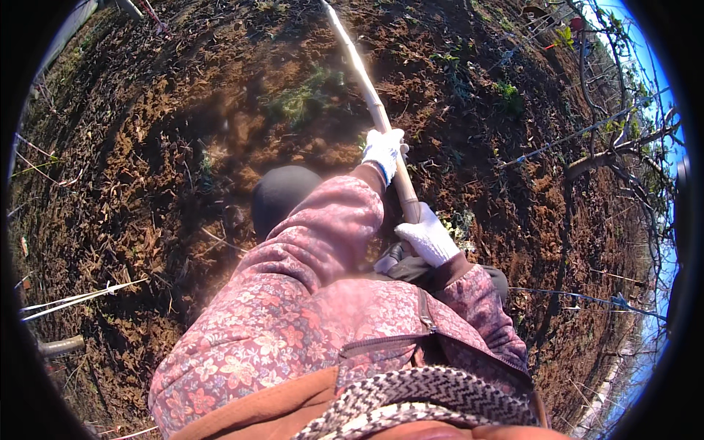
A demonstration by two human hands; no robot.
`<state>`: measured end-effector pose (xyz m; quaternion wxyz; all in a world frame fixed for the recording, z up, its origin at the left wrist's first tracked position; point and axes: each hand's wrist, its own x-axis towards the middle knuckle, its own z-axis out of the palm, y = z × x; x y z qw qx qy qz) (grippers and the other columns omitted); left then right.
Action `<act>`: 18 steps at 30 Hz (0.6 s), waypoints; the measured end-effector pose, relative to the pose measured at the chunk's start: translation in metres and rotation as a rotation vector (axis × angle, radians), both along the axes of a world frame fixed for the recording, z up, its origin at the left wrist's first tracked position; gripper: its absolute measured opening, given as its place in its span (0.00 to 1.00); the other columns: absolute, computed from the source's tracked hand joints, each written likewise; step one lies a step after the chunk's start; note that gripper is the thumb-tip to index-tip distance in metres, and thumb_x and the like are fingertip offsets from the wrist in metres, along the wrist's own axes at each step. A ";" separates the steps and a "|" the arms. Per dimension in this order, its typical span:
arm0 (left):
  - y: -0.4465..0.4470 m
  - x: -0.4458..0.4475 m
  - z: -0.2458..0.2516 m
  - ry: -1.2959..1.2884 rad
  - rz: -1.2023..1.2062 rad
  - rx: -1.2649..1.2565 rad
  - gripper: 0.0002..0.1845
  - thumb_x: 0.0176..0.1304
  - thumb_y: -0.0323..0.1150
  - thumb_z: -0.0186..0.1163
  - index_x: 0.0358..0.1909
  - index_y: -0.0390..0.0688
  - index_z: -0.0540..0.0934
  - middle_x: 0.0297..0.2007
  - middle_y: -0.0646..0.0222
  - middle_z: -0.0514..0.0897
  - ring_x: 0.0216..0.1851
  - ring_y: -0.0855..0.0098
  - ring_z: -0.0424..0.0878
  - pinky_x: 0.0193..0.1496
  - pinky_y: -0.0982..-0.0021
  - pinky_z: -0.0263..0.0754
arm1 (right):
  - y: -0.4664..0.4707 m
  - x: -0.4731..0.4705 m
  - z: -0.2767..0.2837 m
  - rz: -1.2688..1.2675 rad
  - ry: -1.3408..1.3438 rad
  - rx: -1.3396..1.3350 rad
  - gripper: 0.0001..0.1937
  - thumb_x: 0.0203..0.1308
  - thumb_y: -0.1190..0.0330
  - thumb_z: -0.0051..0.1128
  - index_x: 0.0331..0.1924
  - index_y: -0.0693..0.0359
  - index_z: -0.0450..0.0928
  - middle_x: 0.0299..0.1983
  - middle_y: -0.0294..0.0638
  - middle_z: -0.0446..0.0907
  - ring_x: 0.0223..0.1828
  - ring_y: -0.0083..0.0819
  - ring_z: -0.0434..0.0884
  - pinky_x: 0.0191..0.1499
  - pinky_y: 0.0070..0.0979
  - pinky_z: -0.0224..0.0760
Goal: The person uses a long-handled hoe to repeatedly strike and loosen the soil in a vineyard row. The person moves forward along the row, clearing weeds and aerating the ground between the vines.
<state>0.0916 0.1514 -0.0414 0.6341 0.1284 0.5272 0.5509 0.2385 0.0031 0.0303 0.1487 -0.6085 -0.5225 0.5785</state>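
A long pale bamboo pole (367, 82) slants from the top edge down to my waist, and its far end lies out of view. My left hand (383, 149), in a white knit glove, is closed around the pole's middle stretch. Lower down and to the right, my right hand (429, 234), gloved in white as well, grips the pole near its lower end. Both arms wear a pink floral jacket (264, 330). One knee in dark trousers (283, 195) shows left of the pole.
Reddish-brown soil (165, 181) with dry leaves and weeds surrounds me. Bare branches (599, 157) and thin cords (583, 297) cross the right side. More cords (82, 300) and a short wooden stub (63, 345) are at the left. A green weed clump (305, 96) lies left of the pole.
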 end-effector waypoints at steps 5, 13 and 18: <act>-0.013 -0.019 -0.042 0.377 -0.230 -0.332 0.12 0.62 0.32 0.67 0.40 0.32 0.83 0.26 0.60 0.87 0.26 0.64 0.86 0.29 0.62 0.81 | 0.027 -0.038 -0.043 0.116 0.162 -0.086 0.15 0.54 0.68 0.64 0.43 0.67 0.78 0.34 0.41 0.82 0.34 0.24 0.81 0.36 0.25 0.77; -0.006 0.002 -0.041 0.040 -0.132 -0.201 0.11 0.66 0.31 0.66 0.40 0.32 0.81 0.27 0.54 0.85 0.26 0.59 0.84 0.29 0.57 0.81 | -0.015 0.018 -0.002 0.156 -0.079 -0.164 0.21 0.54 0.70 0.65 0.52 0.68 0.76 0.32 0.37 0.80 0.27 0.24 0.80 0.28 0.26 0.74; -0.001 0.012 -0.050 -0.019 -0.142 -0.230 0.11 0.66 0.29 0.66 0.42 0.33 0.77 0.26 0.57 0.83 0.25 0.58 0.83 0.28 0.55 0.81 | -0.085 0.070 0.038 0.107 0.201 -0.164 0.24 0.56 0.70 0.67 0.56 0.66 0.74 0.34 0.32 0.78 0.30 0.20 0.74 0.31 0.22 0.71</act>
